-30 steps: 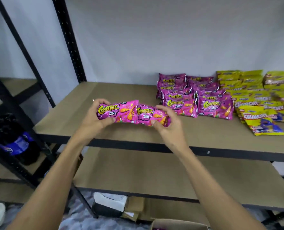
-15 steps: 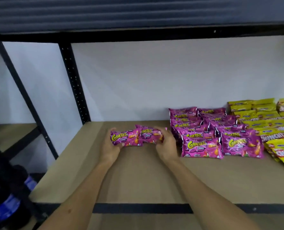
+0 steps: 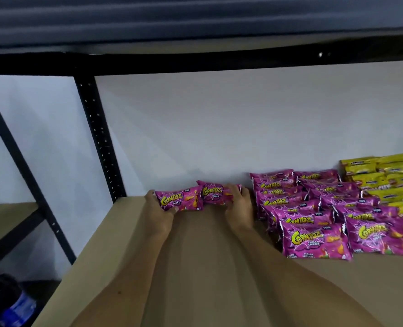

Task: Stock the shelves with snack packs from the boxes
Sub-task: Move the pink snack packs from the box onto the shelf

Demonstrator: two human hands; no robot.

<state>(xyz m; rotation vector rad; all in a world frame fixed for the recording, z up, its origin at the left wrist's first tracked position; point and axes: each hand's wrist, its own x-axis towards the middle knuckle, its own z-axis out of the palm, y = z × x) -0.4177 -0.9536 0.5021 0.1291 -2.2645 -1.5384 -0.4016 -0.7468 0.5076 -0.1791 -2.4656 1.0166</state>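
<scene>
Two pink Corntoz snack packs are at the back of the brown shelf board [image 3: 195,244], near the white wall. My left hand [image 3: 159,214] grips the left pink pack [image 3: 180,200]. Beside it, my right hand [image 3: 239,205] grips the right pink pack [image 3: 213,193]. Both packs are side by side, just left of the stacked rows of pink Corntoz packs [image 3: 313,215]. I cannot tell whether the held packs touch the board.
Yellow snack packs [image 3: 384,178] are stacked at the far right behind the pink rows. A black perforated upright [image 3: 96,138] stands at the shelf's left rear corner, with the upper shelf beam [image 3: 219,62] overhead. A dark bag with blue [image 3: 9,303] lies lower left.
Both hands carried the two pink packs from the shelf's front edge to the back by the wall, left of the pink stack. The camera moved closer and tilted up.
</scene>
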